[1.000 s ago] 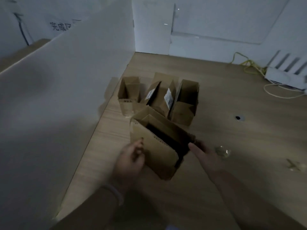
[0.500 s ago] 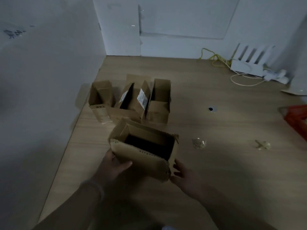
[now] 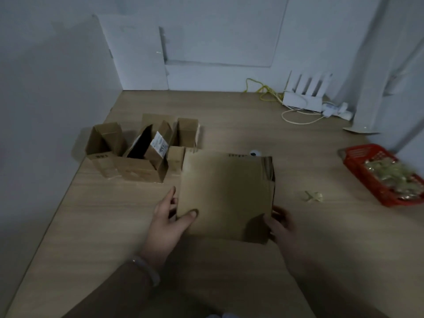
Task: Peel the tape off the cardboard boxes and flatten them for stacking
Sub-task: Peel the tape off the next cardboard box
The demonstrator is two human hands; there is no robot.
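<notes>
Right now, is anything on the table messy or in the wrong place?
One crumpled scrap, likely tape, lies loose on the table, left of the red basket that holds similar wads. Nothing else stands out.

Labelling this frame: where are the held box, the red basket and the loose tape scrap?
held box point(image 3: 224, 193), head view, middle of its broad top face.
red basket point(image 3: 359, 154), head view, its left mesh wall.
tape scrap point(image 3: 313, 196), head view, its crumpled middle.
</notes>
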